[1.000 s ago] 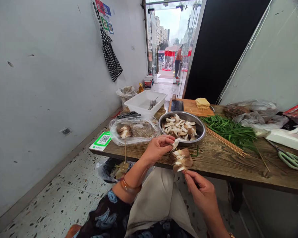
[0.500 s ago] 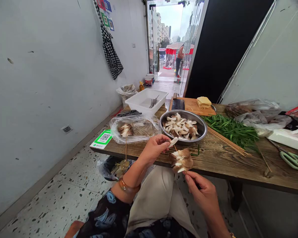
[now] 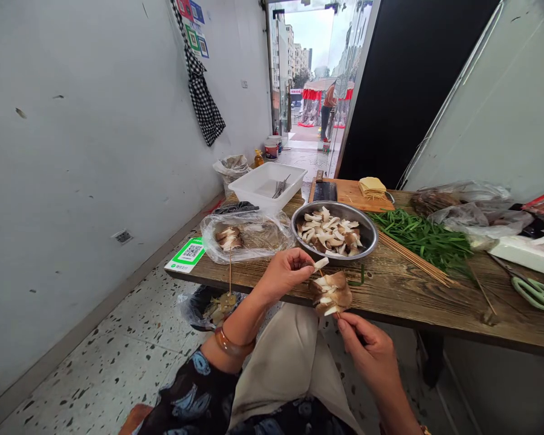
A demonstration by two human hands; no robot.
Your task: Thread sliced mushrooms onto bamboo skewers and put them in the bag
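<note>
My right hand (image 3: 367, 347) pinches the lower end of a wooden skewer, on which several brown-and-white mushroom pieces (image 3: 333, 293) are packed together. Between the thumb and fingers of my left hand (image 3: 288, 272) is a pale mushroom piece (image 3: 320, 264), close to the skewer's upper end; whether the tip has pierced it I cannot tell. Just beyond stands a steel bowl (image 3: 372, 238) heaped with torn mushrooms (image 3: 329, 229). Left of it, a clear plastic bag (image 3: 272, 238) lies under a finished mushroom skewer (image 3: 229, 238), whose stick juts over the table edge.
Bare wooden skewers (image 3: 412, 258) lie beside green leaves (image 3: 421, 235). Green-handled scissors (image 3: 535, 294) rest at the right. Behind the bowl are a cutting board (image 3: 349, 193) with a cleaver (image 3: 325, 191) and a stack of tofu sheets (image 3: 372, 186). A white tub (image 3: 254, 190) stands back left; a waste bin (image 3: 199, 311) sits below.
My left hand has shifted slightly right and down, and the mushroom piece in it has turned flatter above the skewer. My right hand holds almost still.
</note>
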